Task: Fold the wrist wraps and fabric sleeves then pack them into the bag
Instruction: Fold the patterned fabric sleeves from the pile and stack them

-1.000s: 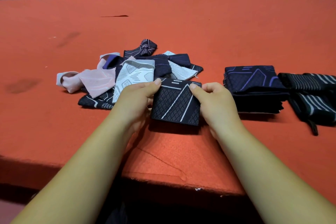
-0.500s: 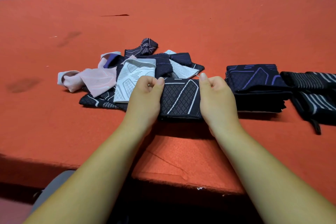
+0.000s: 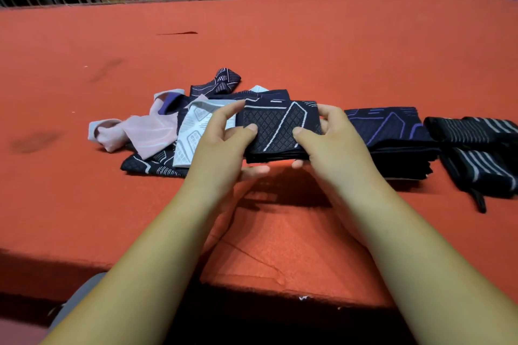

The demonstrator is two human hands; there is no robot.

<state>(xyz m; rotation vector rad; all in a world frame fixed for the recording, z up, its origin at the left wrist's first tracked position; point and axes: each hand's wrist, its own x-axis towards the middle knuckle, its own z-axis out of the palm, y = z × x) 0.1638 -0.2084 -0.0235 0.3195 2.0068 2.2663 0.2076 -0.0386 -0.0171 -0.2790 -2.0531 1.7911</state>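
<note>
Left hand (image 3: 221,145) and right hand (image 3: 336,145) pinch the folded sleeve (image 3: 276,131) between them, now lifted off the tabletop (image 3: 280,45), no longer pressed flat; fold apparently complete, folded stack (image 3: 392,131) just beside right hand.

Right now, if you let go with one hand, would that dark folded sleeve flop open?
Probably floppy: the folded navy sleeve looks like thin knit, and the pink sleeve nearby lies crumpled. Likely light too: the left hand and right hand hold it up by its edges. Its layers might slip apart; nothing visibly fastens them.
</note>
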